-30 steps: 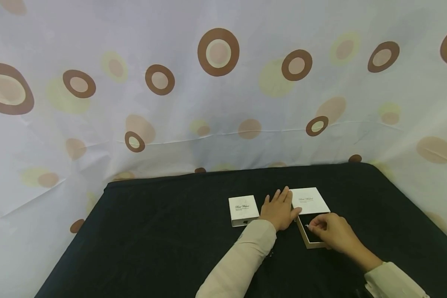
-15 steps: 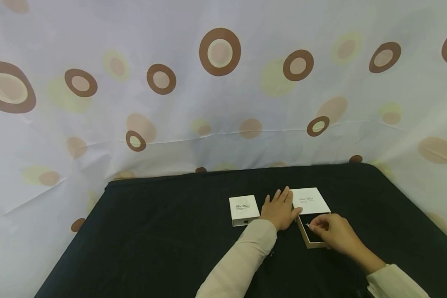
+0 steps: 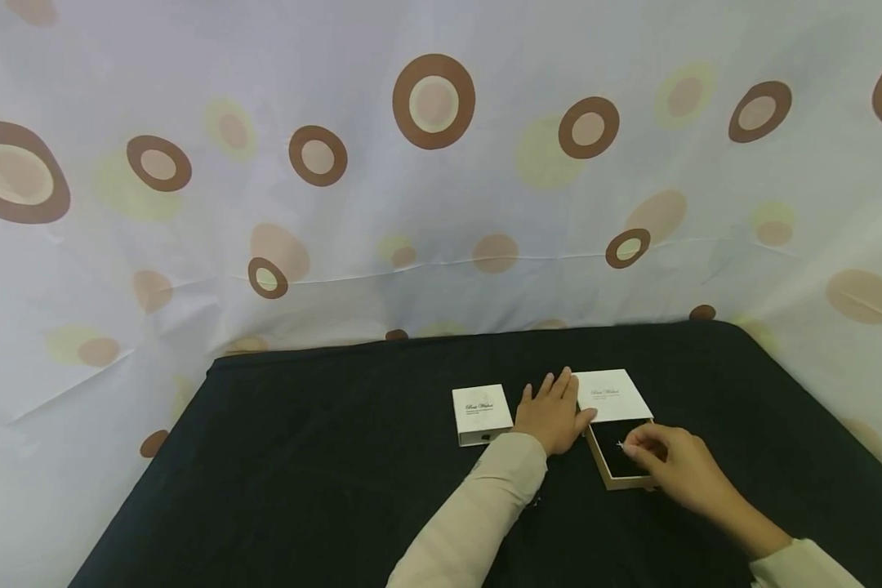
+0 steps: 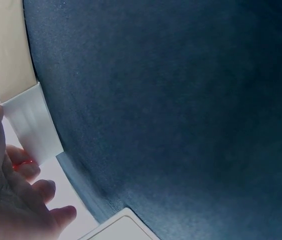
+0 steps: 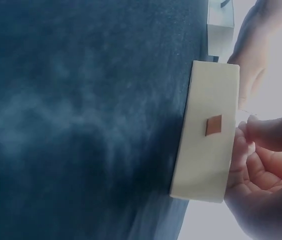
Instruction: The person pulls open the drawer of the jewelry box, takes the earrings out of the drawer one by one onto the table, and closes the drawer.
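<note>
In the head view, a jewelry drawer box lies at the right of the black cloth. Its white printed sleeve (image 3: pixel 613 396) is partly slid off a drawer (image 3: pixel 608 469) lined in black. My left hand (image 3: pixel 549 420) lies flat with fingers extended, its thumb and index finger touching the sleeve's left side. Over the drawer, my right hand (image 3: pixel 676 465) pinches a small silvery piece of jewelry (image 3: pixel 621 445) between thumb and fingertip; most of it is hidden. The right wrist view shows the drawer's front (image 5: pixel 206 150) with a brown tab, and the pinching fingers above its rim.
A second, smaller white box (image 3: pixel 481 415) with printing sits closed just left of my left hand. Black cloth (image 3: pixel 323 465) covers the table, and a patterned curtain (image 3: pixel 382 196) hangs behind its far edge.
My right hand has shifted slightly right and toward me, and the small silvery piece has moved right with it over the drawer. The left hand and both boxes stay put.
</note>
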The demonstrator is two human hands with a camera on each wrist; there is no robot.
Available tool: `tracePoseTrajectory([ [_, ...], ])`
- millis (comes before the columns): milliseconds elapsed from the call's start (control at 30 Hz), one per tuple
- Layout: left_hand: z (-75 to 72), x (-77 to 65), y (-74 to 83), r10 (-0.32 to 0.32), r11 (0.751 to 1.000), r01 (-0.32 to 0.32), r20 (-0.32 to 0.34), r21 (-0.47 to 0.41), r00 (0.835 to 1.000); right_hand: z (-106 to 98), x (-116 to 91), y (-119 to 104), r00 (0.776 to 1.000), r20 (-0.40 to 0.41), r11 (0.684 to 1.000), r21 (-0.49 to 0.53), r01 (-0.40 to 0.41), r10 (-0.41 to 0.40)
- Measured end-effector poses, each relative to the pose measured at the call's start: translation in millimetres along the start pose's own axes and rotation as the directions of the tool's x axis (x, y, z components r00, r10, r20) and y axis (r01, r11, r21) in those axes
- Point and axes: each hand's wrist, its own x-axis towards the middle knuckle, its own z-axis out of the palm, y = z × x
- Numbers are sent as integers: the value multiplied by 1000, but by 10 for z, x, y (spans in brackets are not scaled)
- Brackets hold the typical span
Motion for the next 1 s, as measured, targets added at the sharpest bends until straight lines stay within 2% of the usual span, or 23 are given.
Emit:
tracePoseTrajectory([
  [200,-29,-28,-5,3,1000,-2,15,-6,1000,-33,-64,16,1000,-12,1000,27,5,-5],
  [333,-39,-43,-3,9,1000,-8,20,-10,1000,-40,-92,22,999,-30,999,-19,27,-28],
  [767,7,-5,-12,1,1000,-1,13,1,1000,-46,-187,25,998,-48,997,-65,45,-49],
  [900,-6,-11,-10,6,1000,-5,15,-11,1000,-60,-232,31,998,-40,996,-84,40,-43],
  [1000,-28,-22,-5,8,1000,-8,15,-13,1000,-83,-256,29,1000,-1,995,-92,25,-25],
])
